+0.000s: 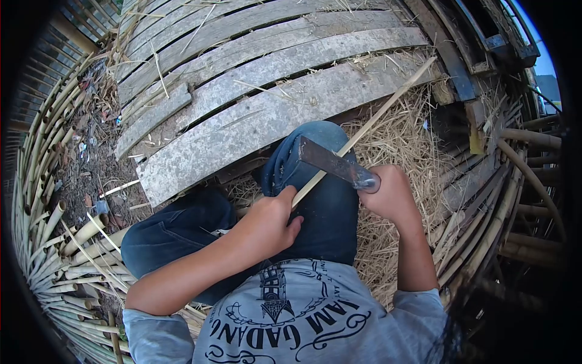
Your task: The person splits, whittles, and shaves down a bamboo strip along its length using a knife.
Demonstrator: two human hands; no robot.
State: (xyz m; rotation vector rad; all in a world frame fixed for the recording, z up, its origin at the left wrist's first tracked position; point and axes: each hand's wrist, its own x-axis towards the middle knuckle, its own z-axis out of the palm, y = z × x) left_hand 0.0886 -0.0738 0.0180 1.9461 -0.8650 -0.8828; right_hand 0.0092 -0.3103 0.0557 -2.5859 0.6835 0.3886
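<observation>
Bamboo strip, long axis slanting up-right, left hand grasping it, right hand clutching apparent knife

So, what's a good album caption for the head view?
Beside weathered planks, the left hand grips a pale strip while the right hand holds a blade across it.
</observation>
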